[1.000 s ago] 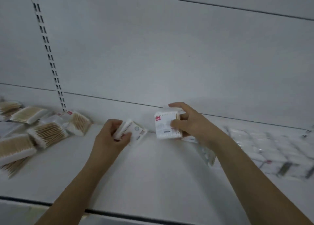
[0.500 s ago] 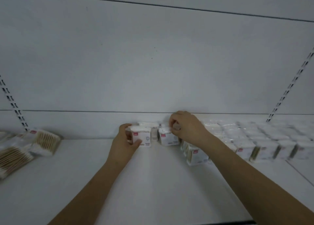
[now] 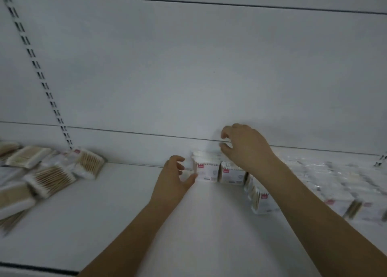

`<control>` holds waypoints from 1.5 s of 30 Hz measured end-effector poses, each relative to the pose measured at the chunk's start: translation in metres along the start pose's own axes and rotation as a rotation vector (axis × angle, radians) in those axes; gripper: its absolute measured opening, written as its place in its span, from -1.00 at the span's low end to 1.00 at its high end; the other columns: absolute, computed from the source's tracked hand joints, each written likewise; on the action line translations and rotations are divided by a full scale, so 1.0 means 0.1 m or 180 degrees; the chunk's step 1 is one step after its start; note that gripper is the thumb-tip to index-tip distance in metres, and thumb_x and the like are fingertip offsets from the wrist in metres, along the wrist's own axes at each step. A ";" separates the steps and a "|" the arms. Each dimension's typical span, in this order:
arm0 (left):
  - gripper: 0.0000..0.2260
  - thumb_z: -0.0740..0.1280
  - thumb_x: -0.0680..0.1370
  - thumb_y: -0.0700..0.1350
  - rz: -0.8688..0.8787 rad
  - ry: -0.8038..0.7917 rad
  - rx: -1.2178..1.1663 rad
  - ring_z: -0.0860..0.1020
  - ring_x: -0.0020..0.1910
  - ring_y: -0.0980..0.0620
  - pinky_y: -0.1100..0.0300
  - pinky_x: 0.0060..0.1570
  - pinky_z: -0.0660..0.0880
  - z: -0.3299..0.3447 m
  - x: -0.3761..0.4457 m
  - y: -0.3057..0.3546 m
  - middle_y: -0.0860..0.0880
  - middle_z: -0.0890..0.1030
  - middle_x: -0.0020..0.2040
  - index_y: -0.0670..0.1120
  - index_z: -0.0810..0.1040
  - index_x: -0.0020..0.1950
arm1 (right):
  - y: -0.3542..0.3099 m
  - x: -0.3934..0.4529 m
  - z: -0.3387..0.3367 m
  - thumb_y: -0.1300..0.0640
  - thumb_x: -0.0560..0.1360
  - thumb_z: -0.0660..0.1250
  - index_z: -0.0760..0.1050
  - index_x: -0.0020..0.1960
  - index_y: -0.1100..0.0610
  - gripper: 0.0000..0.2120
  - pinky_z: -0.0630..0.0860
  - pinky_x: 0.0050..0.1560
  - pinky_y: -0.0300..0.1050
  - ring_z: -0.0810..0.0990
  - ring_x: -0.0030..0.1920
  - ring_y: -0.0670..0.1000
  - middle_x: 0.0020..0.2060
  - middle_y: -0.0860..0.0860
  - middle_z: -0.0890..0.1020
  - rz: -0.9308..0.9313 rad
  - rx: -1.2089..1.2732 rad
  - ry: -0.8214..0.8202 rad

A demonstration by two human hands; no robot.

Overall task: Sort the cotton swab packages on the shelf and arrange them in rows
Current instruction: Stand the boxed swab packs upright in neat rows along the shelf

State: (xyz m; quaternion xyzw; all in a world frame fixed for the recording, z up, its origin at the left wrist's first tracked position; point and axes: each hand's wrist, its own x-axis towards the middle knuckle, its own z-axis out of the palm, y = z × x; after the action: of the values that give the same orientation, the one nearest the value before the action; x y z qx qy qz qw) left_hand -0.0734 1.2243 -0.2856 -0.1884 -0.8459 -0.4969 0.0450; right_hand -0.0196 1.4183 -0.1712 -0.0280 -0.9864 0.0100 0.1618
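Left hand (image 3: 172, 179) sits loose beside the upright packs (image 3: 206, 170), thumb just touching one. Right hand (image 3: 246, 149) hovers over them, fingers relaxed, holding nothing.

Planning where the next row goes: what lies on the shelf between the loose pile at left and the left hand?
Head view: bare white shelf between the loose swab packs and the left hand.

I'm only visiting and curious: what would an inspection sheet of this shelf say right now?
Surface: white shelf, bare in the middle.
Job's things: two upright packages side by side at the back wall; more rows to the right, blurred.
Clutter: loose pile of swab packs lying at the left.
Grippers: left hand open, thumb touching the leftmost upright package; right hand open above the packages, holding nothing.
Cables: nothing seen.
Surroundings: white back panel, slotted upright.
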 end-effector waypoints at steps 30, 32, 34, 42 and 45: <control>-0.61 0.53 0.36 -0.19 -0.0173 0.2269 0.2156 0.46 0.05 -0.09 0.05 0.02 0.33 -2.61 -1.15 -1.60 -0.05 0.46 0.04 0.00 0.61 0.16 | -3.19 0.53 1.64 0.25 0.44 0.34 0.42 0.14 0.14 -0.71 0.39 -0.24 -0.10 0.47 0.00 0.13 0.04 0.08 0.48 -0.0573 0.2121 0.0721; -0.60 0.54 0.34 -0.24 -0.0066 0.2268 0.2239 0.45 0.01 -0.09 0.07 -0.01 0.30 -2.60 -1.13 -1.61 -0.06 0.46 0.00 -0.03 0.62 0.14 | -3.17 0.56 1.66 0.27 0.44 0.33 0.47 0.27 0.13 -0.61 0.41 -0.23 -0.08 0.49 0.00 0.16 0.07 0.10 0.52 -0.0433 0.2059 0.0788; -0.58 0.54 0.31 -0.29 0.0014 0.2211 0.2231 0.43 0.00 -0.08 0.12 -0.02 0.29 -2.59 -1.13 -1.61 -0.07 0.46 -0.01 -0.07 0.62 0.14 | -3.12 0.56 1.69 0.28 0.40 0.36 0.55 0.22 0.15 -0.61 0.46 -0.18 -0.01 0.54 -0.06 0.23 0.02 0.15 0.57 -0.0428 0.1900 0.0804; -0.61 0.56 0.29 -0.26 0.0297 0.1828 0.2426 0.38 -0.04 -0.08 0.04 -0.07 0.39 -2.65 -1.10 -1.50 -0.07 0.47 -0.04 -0.07 0.65 0.09 | -2.79 0.62 1.35 0.25 0.46 0.35 0.51 0.17 0.16 -0.72 0.36 -0.09 -0.18 0.57 -0.01 0.12 0.03 0.09 0.63 0.0067 0.2811 0.0340; -0.73 0.52 0.41 -0.08 0.0222 0.1682 0.1743 0.40 0.03 -0.02 0.11 0.02 0.42 -2.54 -1.07 -1.22 -0.03 0.47 0.02 -0.04 0.62 0.09 | -2.48 0.66 1.17 0.10 0.52 0.31 0.57 0.14 0.06 -0.79 0.41 -0.05 -0.25 0.56 -0.04 -0.01 0.06 0.03 0.65 0.0427 0.3276 0.0174</control>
State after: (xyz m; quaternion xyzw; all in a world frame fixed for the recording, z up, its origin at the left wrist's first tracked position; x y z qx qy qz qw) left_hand -0.0469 0.9242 -0.2873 -0.0635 -0.8996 -0.2821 0.3271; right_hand -0.1327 1.1737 -0.2541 -0.0083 -0.8452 0.5034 0.1793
